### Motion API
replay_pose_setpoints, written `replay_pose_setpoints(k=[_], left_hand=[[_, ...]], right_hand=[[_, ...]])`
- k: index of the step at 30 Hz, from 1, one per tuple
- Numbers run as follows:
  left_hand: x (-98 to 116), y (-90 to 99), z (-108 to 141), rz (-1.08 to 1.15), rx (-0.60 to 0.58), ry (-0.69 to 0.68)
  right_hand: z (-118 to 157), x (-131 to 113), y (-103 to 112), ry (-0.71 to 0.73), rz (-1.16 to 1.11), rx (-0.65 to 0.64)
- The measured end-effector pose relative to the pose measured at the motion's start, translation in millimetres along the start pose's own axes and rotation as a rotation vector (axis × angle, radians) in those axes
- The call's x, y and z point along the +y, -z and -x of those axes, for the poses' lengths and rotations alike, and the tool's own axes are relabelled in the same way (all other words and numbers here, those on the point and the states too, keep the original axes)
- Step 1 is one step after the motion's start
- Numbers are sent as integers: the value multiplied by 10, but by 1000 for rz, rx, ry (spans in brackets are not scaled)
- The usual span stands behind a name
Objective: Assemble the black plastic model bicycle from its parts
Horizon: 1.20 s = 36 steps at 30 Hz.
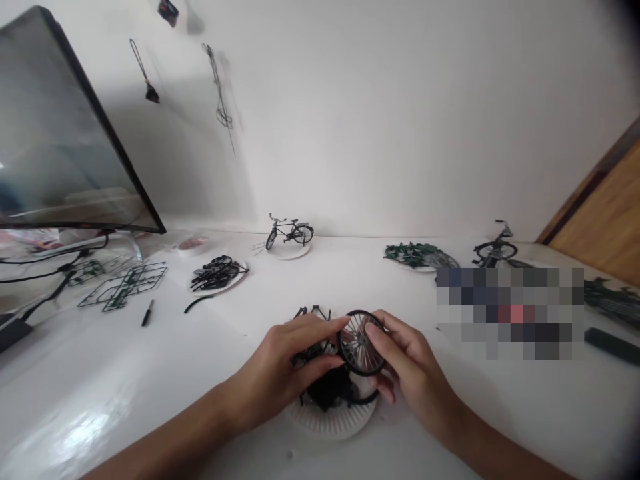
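A small black spoked wheel (361, 342) is held upright over a white fluted plate (333, 425). My left hand (295, 357) pinches the wheel's left rim between thumb and fingers. On the wheel's right side, my right hand (413, 357) grips it, with the thumb over the spokes and the other fingers behind. Black bicycle parts (327, 390) lie on the plate beneath, partly hidden by my left hand.
An assembled model bicycle (290, 232) stands at the wall, another (495, 250) at the right. Plates of black parts (217, 273) and green parts (413, 255) lie beyond my hands. Green frames (125, 287), a screwdriver (148, 313) and a monitor (65, 133) are at the left.
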<state>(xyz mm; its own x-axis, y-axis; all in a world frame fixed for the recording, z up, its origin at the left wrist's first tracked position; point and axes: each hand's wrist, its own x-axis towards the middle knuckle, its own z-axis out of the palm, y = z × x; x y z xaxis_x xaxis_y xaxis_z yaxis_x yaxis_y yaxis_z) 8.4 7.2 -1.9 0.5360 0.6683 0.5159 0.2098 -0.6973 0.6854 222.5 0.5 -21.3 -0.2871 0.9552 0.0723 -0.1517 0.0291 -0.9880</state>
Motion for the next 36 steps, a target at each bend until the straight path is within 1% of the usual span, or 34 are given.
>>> replay_pose_setpoints(k=[4, 7, 12, 18, 23, 30, 34, 36], left_hand=[[-34, 12, -5, -27, -28, -55], [-59, 21, -17, -51, -27, -89], [-62, 35, -27, -94, -45, -90], [-27, -13, -25, -180, 17, -151], [22, -36, -19, -219, 20, -136], [11, -1, -9, -238, -28, -167], [5, 46, -39, -221, -88, -206], [5, 70, -52, -247, -116, -221]], right_hand=[[15, 0, 13, -44, 3, 11], [14, -30, 6, -38, 5, 6], [2, -40, 10, -37, -10, -16], [12, -3, 23, -42, -46, -99], [27, -44, 5, -41, -39, -125], [20, -26, 33, -18, -24, -136], [38, -24, 40, -21, -31, -151], [45, -31, 40, -26, -26, -152]])
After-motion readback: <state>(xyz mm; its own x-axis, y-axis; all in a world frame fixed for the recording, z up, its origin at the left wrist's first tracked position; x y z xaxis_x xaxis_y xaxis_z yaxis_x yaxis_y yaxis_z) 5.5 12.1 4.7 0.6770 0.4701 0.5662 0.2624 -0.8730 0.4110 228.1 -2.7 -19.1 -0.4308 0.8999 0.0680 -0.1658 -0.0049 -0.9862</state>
